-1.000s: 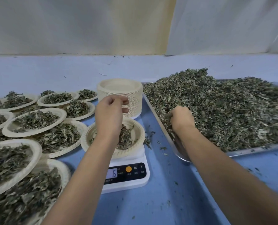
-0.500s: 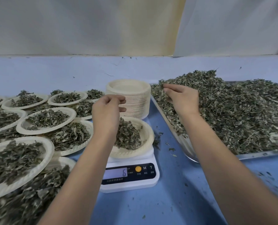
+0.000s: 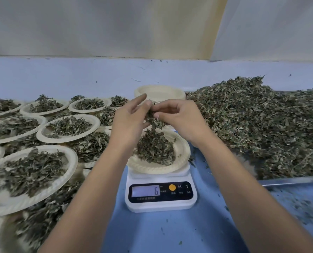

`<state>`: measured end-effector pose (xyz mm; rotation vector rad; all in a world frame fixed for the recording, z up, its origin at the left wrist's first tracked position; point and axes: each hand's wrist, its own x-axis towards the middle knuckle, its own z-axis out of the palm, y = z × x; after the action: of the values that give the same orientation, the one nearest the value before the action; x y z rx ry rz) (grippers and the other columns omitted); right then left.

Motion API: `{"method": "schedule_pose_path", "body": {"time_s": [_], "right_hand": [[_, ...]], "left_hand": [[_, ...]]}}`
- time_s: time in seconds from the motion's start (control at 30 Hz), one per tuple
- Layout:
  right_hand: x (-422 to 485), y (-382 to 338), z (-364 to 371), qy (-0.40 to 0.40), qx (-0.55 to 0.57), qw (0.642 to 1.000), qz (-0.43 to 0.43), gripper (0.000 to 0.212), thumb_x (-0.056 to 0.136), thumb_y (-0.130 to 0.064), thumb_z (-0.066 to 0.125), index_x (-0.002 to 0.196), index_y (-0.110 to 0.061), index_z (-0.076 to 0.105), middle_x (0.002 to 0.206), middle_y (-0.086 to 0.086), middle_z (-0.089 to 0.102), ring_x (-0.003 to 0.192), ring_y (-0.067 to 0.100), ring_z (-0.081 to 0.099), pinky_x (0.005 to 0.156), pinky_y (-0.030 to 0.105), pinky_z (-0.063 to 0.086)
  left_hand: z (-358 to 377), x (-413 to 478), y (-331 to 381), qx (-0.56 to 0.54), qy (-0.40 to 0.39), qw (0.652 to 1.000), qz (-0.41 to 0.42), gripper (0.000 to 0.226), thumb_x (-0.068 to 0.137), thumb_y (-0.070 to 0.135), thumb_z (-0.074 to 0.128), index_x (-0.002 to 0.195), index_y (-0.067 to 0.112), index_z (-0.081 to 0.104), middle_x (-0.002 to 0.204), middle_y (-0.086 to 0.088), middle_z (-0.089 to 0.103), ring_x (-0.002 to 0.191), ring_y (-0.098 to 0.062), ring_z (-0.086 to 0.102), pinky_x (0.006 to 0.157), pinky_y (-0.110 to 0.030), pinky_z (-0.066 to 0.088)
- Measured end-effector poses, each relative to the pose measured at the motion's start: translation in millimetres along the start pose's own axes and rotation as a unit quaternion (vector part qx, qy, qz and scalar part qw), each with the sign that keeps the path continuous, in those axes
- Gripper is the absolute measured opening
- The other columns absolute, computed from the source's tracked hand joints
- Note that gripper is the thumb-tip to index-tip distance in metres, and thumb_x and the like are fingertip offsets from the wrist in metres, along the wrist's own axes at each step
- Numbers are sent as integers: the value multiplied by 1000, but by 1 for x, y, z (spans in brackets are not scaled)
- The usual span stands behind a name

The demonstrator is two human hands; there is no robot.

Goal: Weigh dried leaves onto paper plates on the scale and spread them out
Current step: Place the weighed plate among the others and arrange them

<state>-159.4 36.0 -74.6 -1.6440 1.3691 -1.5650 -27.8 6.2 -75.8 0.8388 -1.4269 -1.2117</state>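
Back from the leaf heap (image 3: 261,125) at 3 o'clock, the right hand (image 3: 181,119) joins the left hand (image 3: 128,123) above the cream paper plate (image 3: 183,152) on the white digital scale (image 3: 161,203), both pinching one dried green leaf clump (image 3: 153,121), likely topping up the 6 shown.

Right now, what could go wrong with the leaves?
The right hand pinches leaves above the plate; bits might drop past its rim onto the table, where crumbs already lie. The left arm passes close to full plates and could knock one.
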Motion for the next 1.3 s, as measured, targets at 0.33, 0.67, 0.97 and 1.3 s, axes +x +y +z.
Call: {"method": "schedule_pose_path", "body": {"time_s": [0.33, 0.67, 0.97, 1.3], "right_hand": [[1, -2, -2, 8, -40, 999, 16, 45, 79, 5, 70, 113, -21, 58, 94, 2, 69, 73, 11, 67, 72, 20, 54], [0, 4, 3, 7, -50, 998, 35, 25, 80, 3, 69, 99, -14, 67, 99, 5, 70, 85, 13, 68, 85, 21, 53], [2, 2, 0, 34, 4, 999, 23, 22, 82, 4, 67, 94, -15, 68, 92, 2, 72, 85, 6, 67, 81, 21, 55], [-1, 0, 12, 47, 31, 998, 30, 19, 81, 0, 71, 99, -7, 68, 82, 7, 69, 78, 16, 64, 84, 37, 55]], "left_hand": [[-6, 6, -3, -5, 71, 997, 14, 17, 86, -2, 63, 84, 14, 68, 81, -8, 67, 74, -12, 69, 67, -16, 54], [-8, 8, 0, -28, 87, 996, 25, 14, 86, -1, 63, 86, 12, 68, 87, -12, 68, 77, -14, 69, 70, -16, 55], [-3, 4, -1, -15, 63, 998, 23, 11, 86, 1, 64, 89, 10, 69, 80, -8, 67, 69, -8, 67, 69, -16, 55], [1, 3, -2, -33, 54, 998, 7, 13, 87, 5, 65, 98, 9, 71, 88, -8, 71, 86, -16, 70, 74, -18, 55]]}}
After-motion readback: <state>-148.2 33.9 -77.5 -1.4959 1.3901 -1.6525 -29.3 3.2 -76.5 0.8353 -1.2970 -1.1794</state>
